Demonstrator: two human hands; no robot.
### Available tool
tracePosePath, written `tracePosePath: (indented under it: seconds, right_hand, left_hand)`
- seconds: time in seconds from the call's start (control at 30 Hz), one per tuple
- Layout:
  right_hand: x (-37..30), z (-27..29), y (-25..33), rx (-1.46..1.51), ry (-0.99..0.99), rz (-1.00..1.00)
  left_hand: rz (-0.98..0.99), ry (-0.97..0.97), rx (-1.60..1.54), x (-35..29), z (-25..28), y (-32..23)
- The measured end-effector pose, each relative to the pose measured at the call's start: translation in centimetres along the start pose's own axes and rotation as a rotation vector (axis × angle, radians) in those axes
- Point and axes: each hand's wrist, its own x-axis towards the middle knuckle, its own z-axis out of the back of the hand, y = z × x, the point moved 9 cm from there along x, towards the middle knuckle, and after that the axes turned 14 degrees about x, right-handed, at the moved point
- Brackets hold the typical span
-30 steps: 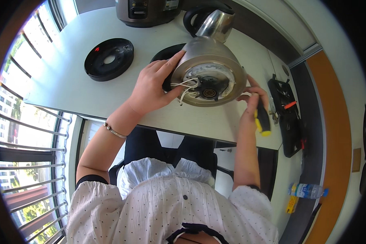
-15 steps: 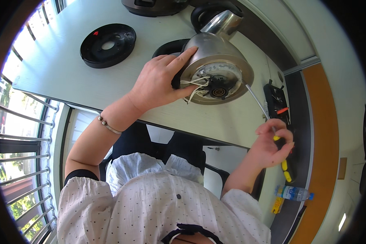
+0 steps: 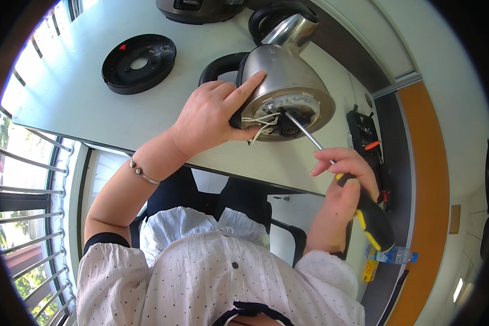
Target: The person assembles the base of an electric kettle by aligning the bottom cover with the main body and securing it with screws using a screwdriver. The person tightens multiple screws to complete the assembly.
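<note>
A steel electric kettle lies tilted on the table with its open underside turned toward me. My left hand grips its near left side, fingers on the steel body and thumb by the rim. White wires hang out of the underside near that thumb. In my right hand is a screwdriver with a black and yellow handle. Its long metal shaft reaches into the kettle's underside, and the tip is at the dark fitting in the middle. Whether the tip sits in a screw cannot be made out.
A round black base cover lies on the white table at the left. A dark appliance stands at the far edge. To the right are an opened black tool case, a water bottle and a yellow package.
My right hand has turned and brought the screwdriver leftward, its tip going from the kettle's right rim to the middle of the underside. My left hand keeps its hold.
</note>
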Motion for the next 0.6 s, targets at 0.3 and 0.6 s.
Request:
tracePosePath:
  seconds: [0.3,0.6]
  right_hand:
    - [3.7,2.5,-1.6,0.264,0.111,-0.114]
    - [5.3,3.5,-3.2,0.405,0.190,-0.226]
  left_hand:
    - [-0.042,-0.009,0.008,0.1,0.2,-0.5]
    - [-0.038,0.017,-0.001,-0.1,0.0,-0.4]
